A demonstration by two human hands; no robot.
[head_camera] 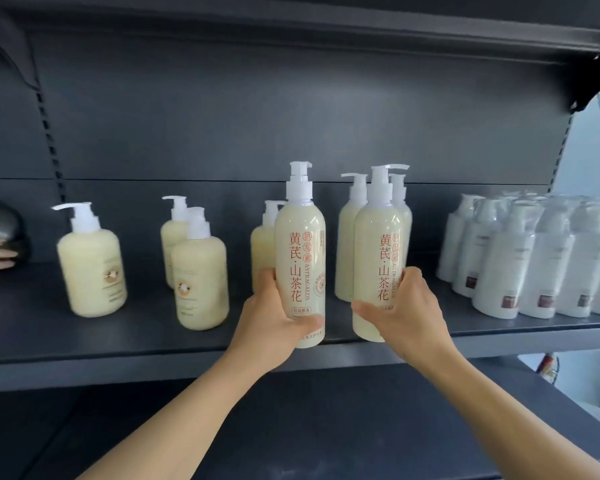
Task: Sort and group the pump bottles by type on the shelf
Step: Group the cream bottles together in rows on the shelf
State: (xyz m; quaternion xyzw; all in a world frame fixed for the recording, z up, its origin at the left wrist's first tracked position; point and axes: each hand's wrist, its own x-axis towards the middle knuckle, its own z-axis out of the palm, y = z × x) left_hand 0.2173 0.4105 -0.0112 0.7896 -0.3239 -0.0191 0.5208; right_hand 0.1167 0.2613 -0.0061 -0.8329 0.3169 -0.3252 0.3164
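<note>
Roughly halfway: left hand (274, 317) grips a tall cream bottle (300, 258), right hand (400, 306) grips another (378, 261), both at the shelf (118, 358) near edge. White bottles (534, 258) grouped right; squat bottles (90, 261) left, one squat bottle (262, 247) stray behind.

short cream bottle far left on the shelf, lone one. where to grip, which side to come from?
Grip the short bottle around its wide straight body, below the shoulder, coming from the front shelf edge. It stands upright with open space all round. Avoid the pump: narrow, spout sticking left, likely to slip or twist. Both hands are busy with tall bottles.
</note>
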